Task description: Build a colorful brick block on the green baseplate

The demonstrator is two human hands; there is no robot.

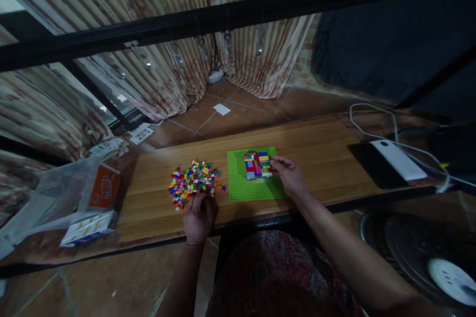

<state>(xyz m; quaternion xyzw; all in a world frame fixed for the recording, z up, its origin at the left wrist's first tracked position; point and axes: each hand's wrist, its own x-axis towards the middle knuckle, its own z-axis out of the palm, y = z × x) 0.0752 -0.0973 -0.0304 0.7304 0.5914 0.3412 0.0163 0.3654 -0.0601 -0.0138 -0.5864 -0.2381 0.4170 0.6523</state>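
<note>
Striped curtains (pixel 178 5) hung beyond a wooden counter (pixel 316 141) of toy bricks

From the head view, a brick pile (pixel 195 176) lay on the counter's left half, between its far and near edges. Midway along the counter, close to the near edge, sat a green baseplate (pixel 238 190), and on it, toward the plate's far edge, a multicoloured brick block (pixel 256 164).

Each loose brick looked to be light, stiff hard plastic, likely a little slippery and too small for more than a fingertip hold on two opposite sides. The block seemed light and rigid too, sturdy under pressure but apt to split at its seams if pried; low on its opposite side walls was the safer place to take hold. The plate looked thin, best steadied at a corner.

The left hand (pixel 200 215) reached over the near edge, fingers curled down at the pile's near side; whether they pinched a brick could not be told. The right hand (pixel 290 176) came in from the near right, forearm slanting, thumb and forefinger close together at the block's right side; whether they gripped it was unclear.
</note>
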